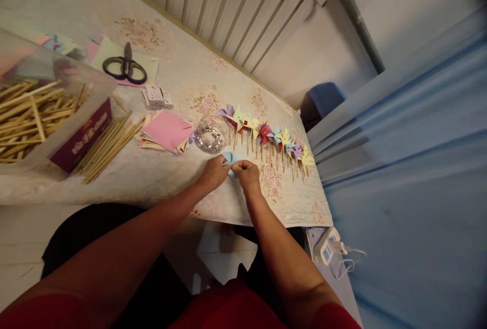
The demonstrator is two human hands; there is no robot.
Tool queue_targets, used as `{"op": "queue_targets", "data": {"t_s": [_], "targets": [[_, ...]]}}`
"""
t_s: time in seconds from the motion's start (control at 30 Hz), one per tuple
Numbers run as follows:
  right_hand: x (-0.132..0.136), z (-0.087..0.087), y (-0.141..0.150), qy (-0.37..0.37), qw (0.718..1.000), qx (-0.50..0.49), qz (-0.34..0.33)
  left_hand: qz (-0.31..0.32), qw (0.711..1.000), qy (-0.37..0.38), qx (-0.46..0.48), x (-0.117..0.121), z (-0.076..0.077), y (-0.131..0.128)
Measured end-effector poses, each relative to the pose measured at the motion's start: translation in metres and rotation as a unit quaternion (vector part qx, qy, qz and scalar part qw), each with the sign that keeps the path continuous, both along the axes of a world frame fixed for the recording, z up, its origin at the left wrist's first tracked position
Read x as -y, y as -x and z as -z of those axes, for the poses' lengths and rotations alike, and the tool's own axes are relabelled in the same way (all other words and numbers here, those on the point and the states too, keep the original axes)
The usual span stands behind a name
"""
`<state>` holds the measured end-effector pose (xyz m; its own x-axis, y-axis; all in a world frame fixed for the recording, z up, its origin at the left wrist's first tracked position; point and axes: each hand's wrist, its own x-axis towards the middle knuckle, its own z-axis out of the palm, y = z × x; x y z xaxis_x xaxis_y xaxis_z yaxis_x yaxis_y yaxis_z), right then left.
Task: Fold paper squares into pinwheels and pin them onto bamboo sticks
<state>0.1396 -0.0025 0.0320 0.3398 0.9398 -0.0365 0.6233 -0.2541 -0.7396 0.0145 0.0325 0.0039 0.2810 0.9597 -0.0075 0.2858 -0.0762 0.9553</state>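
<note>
Between my two hands is a piece of light blue paper (229, 157) with curled-in parts, held just above the tablecloth. My left hand (215, 171) is closed on its left side. The fingers of my right hand (246, 171) pinch it from the right; whether they also hold a small pin is too small to make out. Just beyond my hands sits a clear round dish (210, 135) of small shiny pins. A row of finished paper pinwheels (265, 133) on thin sticks lies to the right of the dish.
Left of the dish is a stack of coloured paper squares (167, 130). Further left are loose sticks (110, 149), a clear bin (102, 83) of sticks, small boxes (155, 95) and black-handled scissors (127, 67). A power strip (327, 248) sits by the table's right corner, near a blue curtain (411, 176).
</note>
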Motion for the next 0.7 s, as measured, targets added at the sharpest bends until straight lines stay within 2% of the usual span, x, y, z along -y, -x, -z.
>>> {"op": "queue_targets", "data": {"t_s": [0.07,0.2,0.27,0.4,0.47,0.57,0.63,0.7], "targets": [[0.001,-0.007,-0.001,-0.024,0.997,0.056,-0.046,-0.005,1.0,0.001,-0.004,0.0,-0.001,0.0],[0.006,-0.023,0.0,-0.088,0.966,0.194,-0.148,-0.013,1.0,0.009,-0.02,0.0,-0.002,0.0],[0.006,-0.021,0.001,-0.086,0.972,0.18,-0.127,-0.014,1.0,0.007,-0.019,0.0,-0.001,-0.001],[0.002,0.0,0.002,-0.028,1.0,0.008,-0.006,-0.007,1.0,0.0,-0.005,-0.001,0.002,-0.001],[0.0,0.003,0.0,-0.006,0.999,-0.032,0.007,-0.005,1.0,-0.003,-0.004,-0.001,0.003,-0.001],[0.002,-0.008,-0.003,-0.03,0.996,0.058,-0.067,-0.006,1.0,0.002,-0.005,0.0,0.003,-0.001],[0.004,-0.018,-0.004,-0.061,0.977,0.155,-0.132,-0.007,1.0,0.002,-0.004,0.0,0.001,-0.001],[0.006,-0.024,-0.003,-0.078,0.962,0.207,-0.16,-0.01,1.0,0.0,-0.007,0.0,0.0,-0.001]]}}
